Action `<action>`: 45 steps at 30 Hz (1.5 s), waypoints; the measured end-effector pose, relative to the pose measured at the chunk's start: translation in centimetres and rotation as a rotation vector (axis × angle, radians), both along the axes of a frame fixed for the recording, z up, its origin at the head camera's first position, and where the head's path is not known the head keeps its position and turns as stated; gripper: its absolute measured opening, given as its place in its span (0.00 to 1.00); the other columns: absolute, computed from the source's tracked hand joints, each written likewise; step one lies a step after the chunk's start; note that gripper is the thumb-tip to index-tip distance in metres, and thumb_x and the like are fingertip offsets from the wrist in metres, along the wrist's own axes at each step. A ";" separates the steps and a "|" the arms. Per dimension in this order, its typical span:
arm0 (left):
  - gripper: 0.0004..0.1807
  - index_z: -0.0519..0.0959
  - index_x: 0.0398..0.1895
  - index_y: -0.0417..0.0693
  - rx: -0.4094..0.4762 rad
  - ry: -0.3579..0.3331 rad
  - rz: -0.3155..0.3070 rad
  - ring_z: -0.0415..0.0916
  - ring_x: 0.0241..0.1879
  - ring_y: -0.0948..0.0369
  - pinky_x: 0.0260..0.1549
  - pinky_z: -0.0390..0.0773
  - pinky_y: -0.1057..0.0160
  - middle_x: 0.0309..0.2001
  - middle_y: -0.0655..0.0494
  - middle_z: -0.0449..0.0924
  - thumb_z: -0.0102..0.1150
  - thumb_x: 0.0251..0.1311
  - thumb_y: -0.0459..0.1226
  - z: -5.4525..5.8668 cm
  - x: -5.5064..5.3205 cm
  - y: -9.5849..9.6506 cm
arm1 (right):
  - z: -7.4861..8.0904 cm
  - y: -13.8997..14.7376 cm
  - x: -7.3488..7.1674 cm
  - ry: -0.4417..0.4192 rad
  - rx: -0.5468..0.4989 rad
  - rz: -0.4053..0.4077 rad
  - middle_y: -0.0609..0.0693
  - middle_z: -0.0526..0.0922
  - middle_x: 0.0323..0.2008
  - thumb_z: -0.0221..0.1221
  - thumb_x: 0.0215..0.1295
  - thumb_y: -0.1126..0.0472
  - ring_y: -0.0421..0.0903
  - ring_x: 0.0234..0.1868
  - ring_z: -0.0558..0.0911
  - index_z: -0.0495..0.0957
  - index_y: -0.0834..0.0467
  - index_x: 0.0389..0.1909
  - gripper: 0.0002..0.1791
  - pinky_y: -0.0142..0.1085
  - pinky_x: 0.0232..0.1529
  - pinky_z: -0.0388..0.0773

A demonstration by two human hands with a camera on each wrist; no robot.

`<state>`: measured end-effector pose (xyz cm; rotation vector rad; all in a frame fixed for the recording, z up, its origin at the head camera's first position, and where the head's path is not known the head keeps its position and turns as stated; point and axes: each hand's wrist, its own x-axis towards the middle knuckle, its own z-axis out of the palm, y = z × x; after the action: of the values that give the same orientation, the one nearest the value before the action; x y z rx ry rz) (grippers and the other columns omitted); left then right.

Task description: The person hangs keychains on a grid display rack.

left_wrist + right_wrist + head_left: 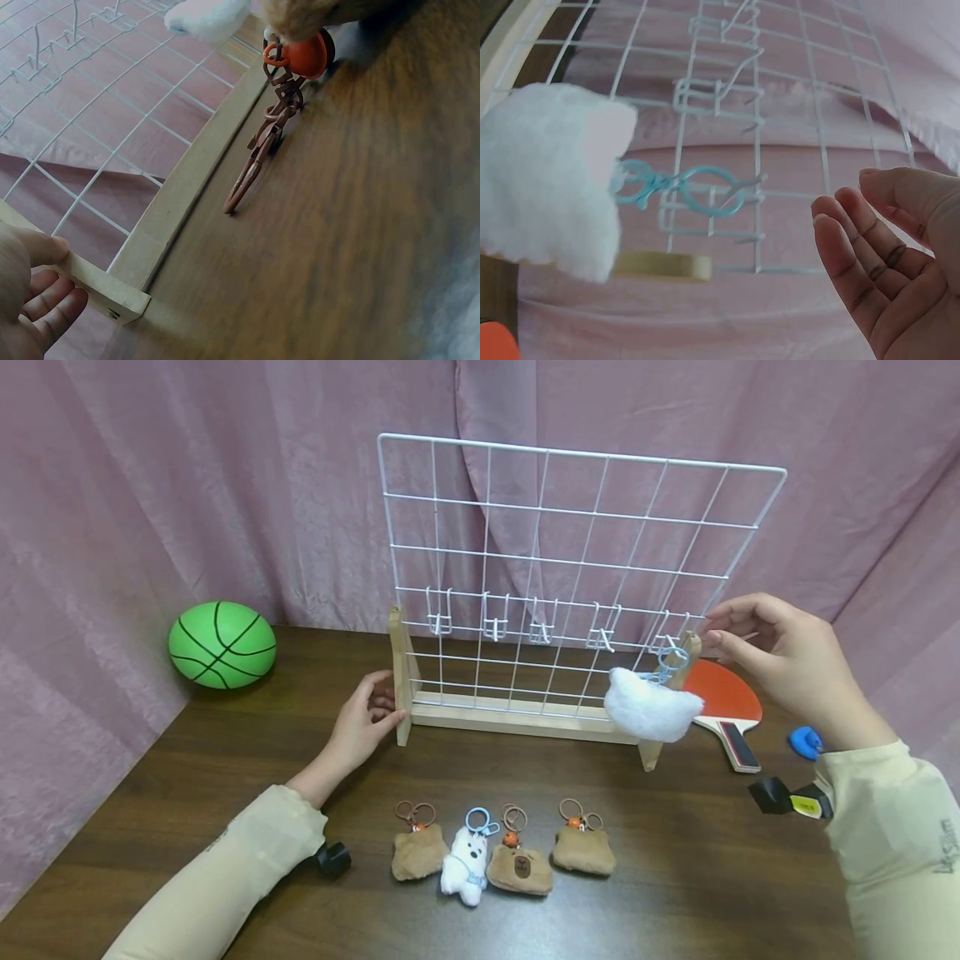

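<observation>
A white wire grid rack (517,560) stands upright in a wooden base (517,720), with several hooks along its middle. My left hand (360,722) holds the base's left post (401,681), its thumb at the front edge. From the rightmost hook hangs a white plush keychain (652,703) by a blue ring (712,191). Beside the rack's right edge is my right hand (783,652), fingers loosely bent, nothing between them. Nearer me lie brown plush keychains (418,853), (520,870), (583,850) and a white dog plush keychain (465,864).
A green ball (222,645) sits at the table's back left. Behind the right post lie a red table tennis paddle (723,693) and, further right, a small blue object (806,742). Pink curtains (187,485) hang behind the wooden table (675,877).
</observation>
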<state>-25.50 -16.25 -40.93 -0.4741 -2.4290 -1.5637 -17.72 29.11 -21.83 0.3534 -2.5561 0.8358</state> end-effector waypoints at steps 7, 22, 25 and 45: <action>0.34 0.60 0.66 0.35 0.013 0.002 -0.002 0.75 0.44 0.48 0.39 0.75 0.81 0.49 0.34 0.74 0.62 0.57 0.25 0.0 0.0 0.1 | -0.1 -0.8 1.3 0.054 -0.016 0.020 0.20 0.79 0.31 0.64 0.61 0.63 0.21 0.26 0.79 0.79 0.55 0.46 0.12 0.15 0.28 0.71; 0.34 0.60 0.66 0.35 -0.002 0.002 -0.002 0.76 0.45 0.47 0.39 0.75 0.81 0.49 0.34 0.74 0.62 0.57 0.25 0.3 0.1 0.1 | -3.5 -3.2 3.3 0.181 -0.102 0.177 0.29 0.80 0.33 0.65 0.51 0.77 0.27 0.29 0.78 0.81 0.60 0.40 0.15 0.14 0.32 0.74; 0.34 0.60 0.66 0.35 -0.004 0.001 0.001 0.76 0.45 0.46 0.40 0.75 0.81 0.49 0.34 0.74 0.62 0.57 0.25 0.3 0.2 0.1 | -4.2 -3.7 3.6 0.197 -0.086 0.206 0.28 0.80 0.35 0.66 0.48 0.79 0.26 0.32 0.77 0.81 0.61 0.39 0.18 0.14 0.33 0.74; 0.33 0.61 0.65 0.34 -0.009 0.020 0.009 0.76 0.44 0.47 0.40 0.76 0.81 0.48 0.35 0.74 0.61 0.57 0.24 -0.2 0.1 0.1 | -12.1 -5.3 2.7 -0.052 0.011 0.371 0.47 0.84 0.33 0.66 0.55 0.70 0.28 0.33 0.78 0.80 0.55 0.39 0.12 0.26 0.30 0.78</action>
<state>-25.41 -16.13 -41.09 -0.4773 -2.4208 -1.5381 -15.03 23.80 -33.91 0.8372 -2.5818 0.9692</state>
